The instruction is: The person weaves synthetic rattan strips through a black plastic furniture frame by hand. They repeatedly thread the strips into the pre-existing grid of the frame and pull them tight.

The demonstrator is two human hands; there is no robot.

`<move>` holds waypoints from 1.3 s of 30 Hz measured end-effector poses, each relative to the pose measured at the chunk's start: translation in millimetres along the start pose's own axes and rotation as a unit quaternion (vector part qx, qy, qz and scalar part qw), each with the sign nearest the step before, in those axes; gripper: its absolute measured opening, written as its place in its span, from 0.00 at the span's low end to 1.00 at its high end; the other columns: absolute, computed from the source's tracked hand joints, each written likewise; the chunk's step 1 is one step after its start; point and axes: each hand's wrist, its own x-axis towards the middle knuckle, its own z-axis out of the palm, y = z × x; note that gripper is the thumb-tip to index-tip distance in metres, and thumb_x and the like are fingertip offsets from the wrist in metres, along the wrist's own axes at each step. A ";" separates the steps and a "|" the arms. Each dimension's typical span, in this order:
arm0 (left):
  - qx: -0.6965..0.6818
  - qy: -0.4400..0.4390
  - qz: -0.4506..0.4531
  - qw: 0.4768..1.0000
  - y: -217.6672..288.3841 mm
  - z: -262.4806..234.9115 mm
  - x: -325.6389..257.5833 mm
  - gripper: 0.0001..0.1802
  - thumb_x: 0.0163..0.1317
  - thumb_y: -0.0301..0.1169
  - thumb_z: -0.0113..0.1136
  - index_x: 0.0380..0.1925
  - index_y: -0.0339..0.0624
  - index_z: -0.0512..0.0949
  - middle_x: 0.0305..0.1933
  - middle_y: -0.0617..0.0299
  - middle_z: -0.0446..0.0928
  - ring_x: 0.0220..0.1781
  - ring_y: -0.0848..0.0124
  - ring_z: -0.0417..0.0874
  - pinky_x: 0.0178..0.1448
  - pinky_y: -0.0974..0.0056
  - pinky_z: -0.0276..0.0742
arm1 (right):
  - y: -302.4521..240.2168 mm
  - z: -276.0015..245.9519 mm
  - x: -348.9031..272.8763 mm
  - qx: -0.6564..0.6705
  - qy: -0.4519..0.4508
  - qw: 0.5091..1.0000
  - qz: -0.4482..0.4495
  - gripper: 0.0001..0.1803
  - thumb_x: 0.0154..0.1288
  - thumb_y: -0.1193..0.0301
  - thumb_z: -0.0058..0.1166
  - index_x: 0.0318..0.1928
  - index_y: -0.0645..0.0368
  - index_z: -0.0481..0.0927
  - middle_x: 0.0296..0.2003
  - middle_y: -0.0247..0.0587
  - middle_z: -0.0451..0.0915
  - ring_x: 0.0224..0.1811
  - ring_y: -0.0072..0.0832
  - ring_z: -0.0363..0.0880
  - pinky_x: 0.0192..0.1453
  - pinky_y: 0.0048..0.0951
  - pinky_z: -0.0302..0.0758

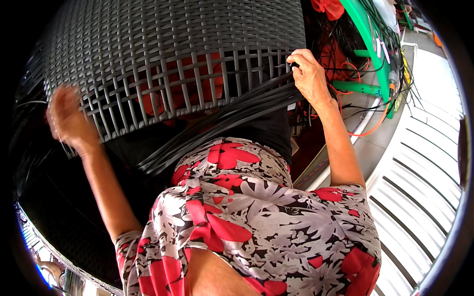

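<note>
A large grey woven wicker panel (163,44) fills the upper half of the view, its lower rows loosely woven with gaps. My right hand (308,74) grips a bundle of dark grey flat strips (222,123) at the panel's lower right corner; the strips trail down to the left across my lap. My left hand (69,121) is blurred by motion at the panel's lower left edge, fingers closed; whether it pinches a strip I cannot tell. My flowered grey and red garment (247,217) covers the lower middle.
A green metal frame (368,34) with tangled black and orange cables (365,118) stands at the upper right. A white slatted surface (424,182) curves down the right side. Red cloth (328,7) hangs at the top. Dark woven material (54,207) lies lower left.
</note>
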 end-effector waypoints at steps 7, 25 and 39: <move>-0.198 -0.358 0.085 0.908 110.3 161.0 -105.7 0.08 0.55 0.13 0.58 0.33 0.34 0.79 0.40 0.55 0.79 0.38 0.64 0.82 0.41 0.67 0.77 | 7.7 1.4 20.9 -0.036 -0.013 0.986 -0.161 0.10 0.52 0.85 0.55 0.34 0.58 0.73 0.37 0.33 0.74 0.32 0.34 0.79 0.32 0.30 0.77; 0.046 -0.375 0.188 0.907 102.8 199.6 -142.4 0.06 0.53 0.22 0.60 0.32 0.42 0.79 0.34 0.63 0.77 0.38 0.61 0.80 0.37 0.60 0.78 | 34.3 8.3 24.9 -0.042 -0.067 0.983 -0.168 0.09 0.60 0.68 0.52 0.26 0.58 0.74 0.24 0.38 0.76 0.26 0.36 0.78 0.30 0.34 0.76; 0.052 -0.472 0.033 0.879 106.3 207.1 -104.5 0.06 0.53 0.29 0.60 0.28 0.38 0.80 0.25 0.54 0.80 0.31 0.59 0.82 0.37 0.58 0.76 | 30.5 8.3 36.4 0.297 -0.045 0.945 0.129 0.10 0.66 0.70 0.49 0.35 0.64 0.79 0.25 0.40 0.80 0.21 0.26 0.76 0.27 0.29 0.73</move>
